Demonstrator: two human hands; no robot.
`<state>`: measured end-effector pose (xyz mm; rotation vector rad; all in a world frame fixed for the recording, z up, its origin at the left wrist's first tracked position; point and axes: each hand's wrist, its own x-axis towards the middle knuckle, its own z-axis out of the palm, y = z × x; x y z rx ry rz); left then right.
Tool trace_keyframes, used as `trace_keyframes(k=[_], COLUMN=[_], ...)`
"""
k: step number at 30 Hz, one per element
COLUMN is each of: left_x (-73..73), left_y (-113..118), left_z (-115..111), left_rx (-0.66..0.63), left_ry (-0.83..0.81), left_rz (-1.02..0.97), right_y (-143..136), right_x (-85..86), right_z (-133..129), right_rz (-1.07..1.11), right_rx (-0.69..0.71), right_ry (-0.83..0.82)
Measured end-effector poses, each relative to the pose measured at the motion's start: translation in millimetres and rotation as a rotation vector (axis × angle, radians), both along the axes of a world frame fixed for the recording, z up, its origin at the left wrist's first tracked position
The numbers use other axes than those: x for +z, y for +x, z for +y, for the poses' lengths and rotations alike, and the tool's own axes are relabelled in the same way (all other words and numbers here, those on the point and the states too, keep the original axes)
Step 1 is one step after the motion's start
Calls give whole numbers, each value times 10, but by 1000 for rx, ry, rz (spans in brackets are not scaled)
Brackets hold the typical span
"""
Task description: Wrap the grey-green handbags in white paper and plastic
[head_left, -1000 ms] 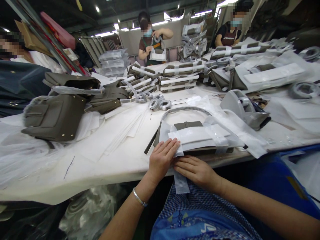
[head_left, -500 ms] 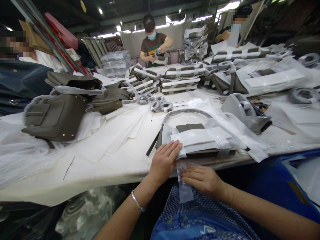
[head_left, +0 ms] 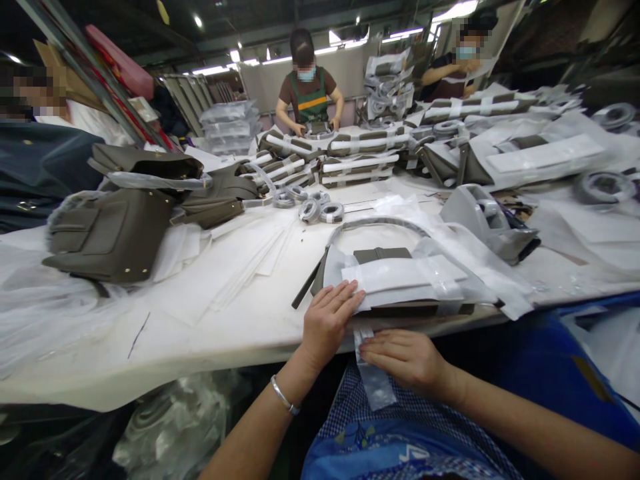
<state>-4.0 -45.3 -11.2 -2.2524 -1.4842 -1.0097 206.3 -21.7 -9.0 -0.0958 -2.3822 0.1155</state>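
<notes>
A grey-brown bag (head_left: pixel 383 253) lies at the table's front edge, partly covered by a white padding sheet (head_left: pixel 400 275) and clear film. Its wrapped handle (head_left: pixel 375 222) arches behind it. My left hand (head_left: pixel 330 319) rests on the bag's left front corner, palm down, fingers stretched out over the sheet's end. Just below the edge, my right hand (head_left: pixel 405 360) has its fingers pressed together against a clear plastic strip (head_left: pixel 375 381), which hangs in front of the blue checked apron.
Dark bags (head_left: pixel 120 233) stand at the left. Wrapped bags (head_left: pixel 360 167) and rolled grey straps (head_left: pixel 320 208) lie across the middle. A grey wrapped piece (head_left: pixel 480 220) sits right of the bag. Two people work at the back, another at the far left.
The strip's upper end has come away from the bag's front corner and its lower end has swung right. My hands have hardly moved. The middle person's hands have lowered to the table.
</notes>
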Motion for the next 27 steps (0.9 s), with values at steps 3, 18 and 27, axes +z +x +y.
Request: trace_keyframes(k=[3, 18, 27], left_x=[6, 8, 23], left_y=[16, 6, 14], left_z=[-5, -64, -37], left_rx=[30, 40, -5], left_ry=[9, -36, -24], left_rz=[40, 135, -3], right_y=[-4, -96, -436], right_x=[88, 672, 771], right_z=[-48, 287, 817], right_rz=[2, -19, -246], right_rx=[-5, -215, -575], right_ry=[-7, -92, -295])
